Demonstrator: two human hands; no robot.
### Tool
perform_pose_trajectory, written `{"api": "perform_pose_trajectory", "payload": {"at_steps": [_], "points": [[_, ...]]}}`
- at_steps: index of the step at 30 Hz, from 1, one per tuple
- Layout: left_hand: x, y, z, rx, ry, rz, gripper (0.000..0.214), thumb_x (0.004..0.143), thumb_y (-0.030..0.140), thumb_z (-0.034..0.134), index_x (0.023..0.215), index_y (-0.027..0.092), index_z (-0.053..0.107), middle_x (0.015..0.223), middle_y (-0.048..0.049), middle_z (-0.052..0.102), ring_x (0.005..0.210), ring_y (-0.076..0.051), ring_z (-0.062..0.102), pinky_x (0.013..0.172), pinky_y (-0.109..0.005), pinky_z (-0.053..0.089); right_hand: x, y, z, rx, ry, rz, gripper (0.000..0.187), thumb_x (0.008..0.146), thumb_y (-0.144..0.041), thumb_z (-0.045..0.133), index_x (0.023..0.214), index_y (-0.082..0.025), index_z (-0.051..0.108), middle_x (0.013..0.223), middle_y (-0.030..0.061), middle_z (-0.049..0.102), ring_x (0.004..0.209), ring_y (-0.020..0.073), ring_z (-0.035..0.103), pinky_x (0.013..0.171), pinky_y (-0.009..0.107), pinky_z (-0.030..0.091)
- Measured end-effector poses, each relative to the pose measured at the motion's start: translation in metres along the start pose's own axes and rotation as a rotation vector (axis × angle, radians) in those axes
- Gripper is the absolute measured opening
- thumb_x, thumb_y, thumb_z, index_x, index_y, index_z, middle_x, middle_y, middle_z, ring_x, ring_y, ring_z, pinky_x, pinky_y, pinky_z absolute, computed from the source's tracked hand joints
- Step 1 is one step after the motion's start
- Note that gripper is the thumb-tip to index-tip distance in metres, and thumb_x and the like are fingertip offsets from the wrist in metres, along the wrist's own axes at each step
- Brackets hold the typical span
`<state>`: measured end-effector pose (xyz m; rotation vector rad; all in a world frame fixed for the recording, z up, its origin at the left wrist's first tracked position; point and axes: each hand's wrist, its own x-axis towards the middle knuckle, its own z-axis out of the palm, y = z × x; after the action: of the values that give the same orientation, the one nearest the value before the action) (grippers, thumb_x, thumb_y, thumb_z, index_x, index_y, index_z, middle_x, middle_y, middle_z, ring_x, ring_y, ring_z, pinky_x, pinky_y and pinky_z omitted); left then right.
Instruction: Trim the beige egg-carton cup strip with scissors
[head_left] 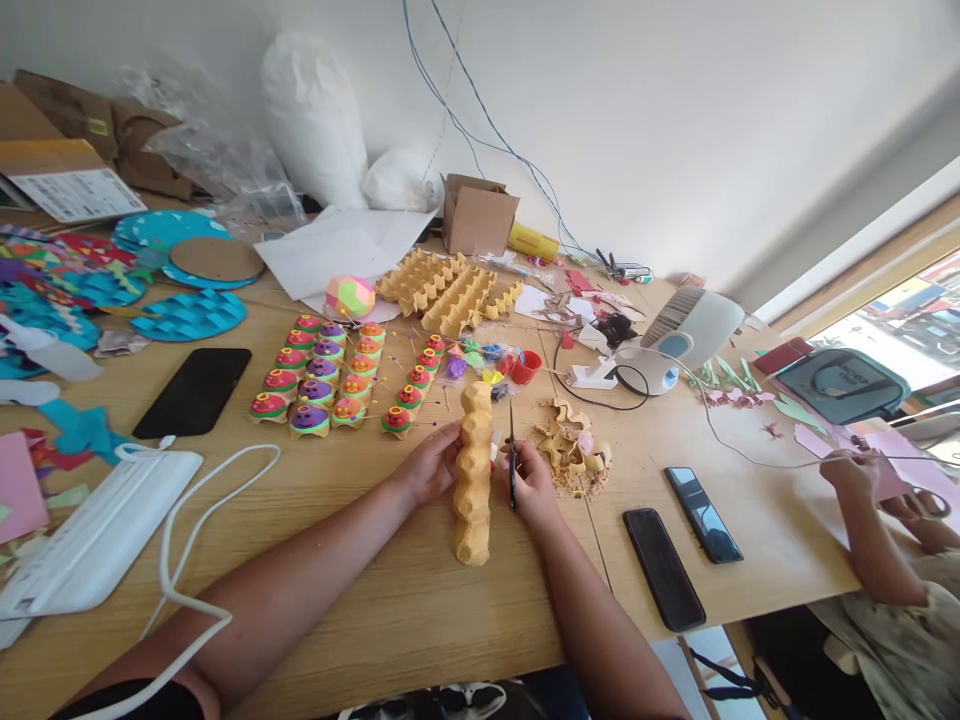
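A strip of yellow egg carton (474, 490) stands lengthwise in front of me, its row of bumps facing up. My left hand (435, 465) is closed on its left side. Just right of the strip, my right hand (534, 482) grips black-handled scissors (513, 465), seen edge-on with the thin blades pointing away from me. The blades look apart from the strip. Beside my right hand lies a pile of yellow carton scraps (574, 445). Beyond my left hand, painted egg carton strips (349, 375) with red, purple and orange bumps stand in rows.
Uncut egg carton trays (450, 290) lie farther back, near a red cup (526, 367) and coloured clay lumps. A white fan (679, 335) and two phones (664, 568) are at right. A white power strip (105, 530) lies left. Another person's hand (851, 475) is at far right.
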<state>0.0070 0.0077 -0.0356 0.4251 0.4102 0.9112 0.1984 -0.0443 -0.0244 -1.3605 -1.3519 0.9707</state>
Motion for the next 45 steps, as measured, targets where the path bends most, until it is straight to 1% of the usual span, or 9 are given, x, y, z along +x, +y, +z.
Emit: {"api": "perform_pose_trajectory", "payload": {"at_steps": [6, 11, 16, 19, 23, 27, 33, 40, 45], "points": [[0.000, 0.003, 0.001, -0.022, 0.064, -0.015, 0.021, 0.092, 0.039, 0.083, 0.097, 0.020, 0.076, 0.087, -0.0031, 0.080, 0.073, -0.018, 0.075, 0.073, -0.029, 0.061, 0.002, -0.002, 0.001, -0.004, 0.050, 0.000, 0.032, 0.079, -0.048, 0.074, 0.099, -0.024, 0.067, 0.088, 0.0027, 0.069, 0.080, 0.0214, 0.062, 0.073, 0.033, 0.052], [0.000, 0.003, 0.001, -0.037, 0.089, -0.016, 0.023, 0.089, 0.037, 0.084, 0.096, 0.017, 0.076, 0.085, -0.0039, 0.079, 0.071, -0.018, 0.074, 0.071, -0.029, 0.061, 0.001, 0.001, 0.000, -0.042, 0.038, -0.009, 0.030, 0.082, -0.047, 0.073, 0.100, -0.023, 0.066, 0.086, 0.0019, 0.067, 0.076, 0.0200, 0.060, 0.072, 0.033, 0.050], [-0.002, 0.004, 0.003, -0.015, 0.078, -0.023, 0.017, 0.091, 0.038, 0.081, 0.091, 0.022, 0.074, 0.081, -0.0013, 0.078, 0.068, -0.018, 0.074, 0.068, -0.029, 0.059, -0.002, 0.004, -0.002, -0.154, -0.002, -0.052, 0.027, 0.083, -0.040, 0.071, 0.104, -0.023, 0.069, 0.080, -0.0001, 0.064, 0.073, 0.0189, 0.057, 0.068, 0.031, 0.047], [-0.003, 0.005, 0.003, -0.013, 0.086, -0.028, 0.015, 0.092, 0.038, 0.080, 0.091, 0.025, 0.074, 0.085, -0.0012, 0.079, 0.072, -0.019, 0.075, 0.070, -0.029, 0.059, -0.003, 0.002, -0.003, -0.222, -0.009, -0.069, 0.026, 0.081, -0.037, 0.071, 0.104, -0.023, 0.069, 0.076, -0.0009, 0.063, 0.070, 0.0189, 0.055, 0.066, 0.031, 0.043], [-0.004, 0.005, 0.002, -0.033, 0.102, -0.023, 0.012, 0.092, 0.036, 0.080, 0.094, 0.026, 0.074, 0.090, -0.0009, 0.081, 0.077, -0.019, 0.077, 0.075, -0.029, 0.059, -0.004, -0.002, -0.005, -0.259, -0.019, -0.057, 0.024, 0.082, -0.038, 0.073, 0.102, -0.024, 0.070, 0.073, -0.0013, 0.062, 0.069, 0.0194, 0.054, 0.065, 0.031, 0.041], [-0.005, 0.006, 0.000, -0.021, 0.087, -0.060, 0.013, 0.093, 0.038, 0.079, 0.100, 0.027, 0.077, 0.095, -0.0020, 0.083, 0.087, -0.023, 0.079, 0.082, -0.034, 0.060, -0.005, -0.004, -0.006, -0.303, -0.058, -0.067, 0.028, 0.082, -0.042, 0.076, 0.102, -0.024, 0.070, 0.072, -0.0010, 0.062, 0.068, 0.0199, 0.054, 0.065, 0.031, 0.040], [-0.007, 0.007, 0.000, -0.002, 0.101, -0.075, 0.016, 0.093, 0.042, 0.077, 0.100, 0.028, 0.080, 0.098, -0.0052, 0.083, 0.098, -0.030, 0.079, 0.089, -0.041, 0.060, -0.008, -0.006, -0.006, -0.422, -0.108, -0.118, 0.028, 0.084, -0.046, 0.075, 0.101, -0.025, 0.069, 0.080, 0.0024, 0.067, 0.072, 0.0224, 0.056, 0.070, 0.034, 0.042], [-0.008, 0.007, -0.001, -0.030, 0.033, -0.105, 0.015, 0.093, 0.043, 0.077, 0.098, 0.028, 0.079, 0.099, -0.0035, 0.083, 0.099, -0.029, 0.080, 0.090, -0.041, 0.062, -0.011, -0.005, -0.006, -0.492, -0.135, -0.136, 0.032, 0.087, -0.050, 0.073, 0.103, -0.023, 0.068, 0.082, 0.0045, 0.068, 0.073, 0.0231, 0.058, 0.068, 0.033, 0.040], [-0.008, 0.005, -0.004, -0.064, 0.000, -0.095, 0.016, 0.101, 0.037, 0.069, 0.104, 0.024, 0.079, 0.103, -0.0047, 0.084, 0.096, -0.025, 0.081, 0.092, -0.038, 0.061, -0.013, -0.004, -0.007, -0.612, -0.116, -0.145, 0.030, 0.087, -0.049, 0.074, 0.099, -0.022, 0.068, 0.078, 0.0026, 0.065, 0.072, 0.0211, 0.057, 0.067, 0.030, 0.037]]}}
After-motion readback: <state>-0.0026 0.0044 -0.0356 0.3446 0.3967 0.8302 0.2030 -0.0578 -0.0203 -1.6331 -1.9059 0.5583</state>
